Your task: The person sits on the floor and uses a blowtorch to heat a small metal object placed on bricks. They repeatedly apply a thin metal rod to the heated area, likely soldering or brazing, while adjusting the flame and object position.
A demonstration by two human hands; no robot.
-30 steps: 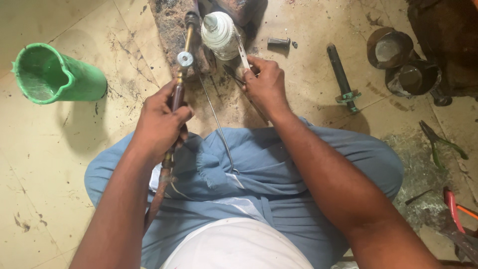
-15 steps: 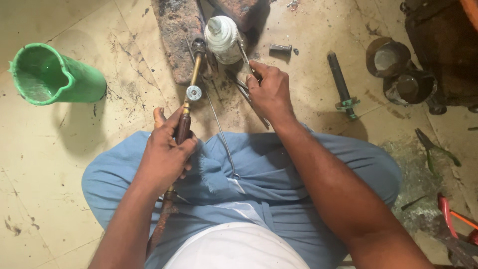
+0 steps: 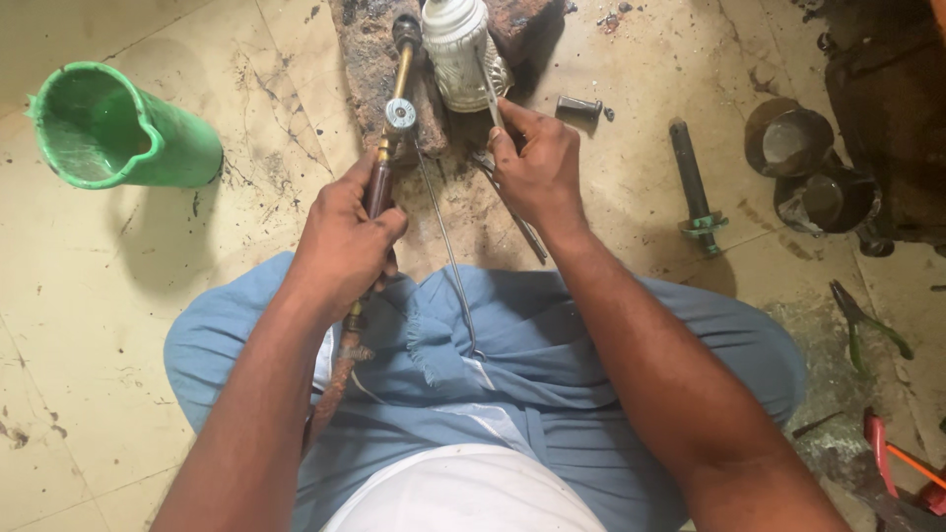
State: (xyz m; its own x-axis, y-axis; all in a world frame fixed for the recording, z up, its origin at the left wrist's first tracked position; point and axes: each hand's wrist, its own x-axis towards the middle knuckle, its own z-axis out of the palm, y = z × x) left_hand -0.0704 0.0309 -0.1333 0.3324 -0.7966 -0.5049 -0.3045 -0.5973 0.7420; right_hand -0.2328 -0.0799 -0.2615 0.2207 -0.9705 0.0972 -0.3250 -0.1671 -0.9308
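My left hand point(image 3: 345, 236) grips the dark handle of a brass gas torch point(image 3: 394, 94), whose tip points away from me onto a charred block point(image 3: 367, 69) on the floor. My right hand point(image 3: 537, 163) holds a thin pair of metal tongs point(image 3: 490, 89) against a white ribbed part point(image 3: 461, 44) standing on that block. A thin wire rod point(image 3: 443, 246) runs from the block down to my lap, between both hands.
A green plastic jug point(image 3: 118, 133) lies on its side at the left. A dark bolt-like rod point(image 3: 695, 182), a short cylinder point(image 3: 579, 105) and two round metal cups point(image 3: 803, 167) sit to the right. Green-handled pliers point(image 3: 867, 325) and red-handled tools point(image 3: 887, 453) lie at the far right.
The torch and my left hand have shifted slightly forward toward the block. My right hand stays at the white part with the tongs.
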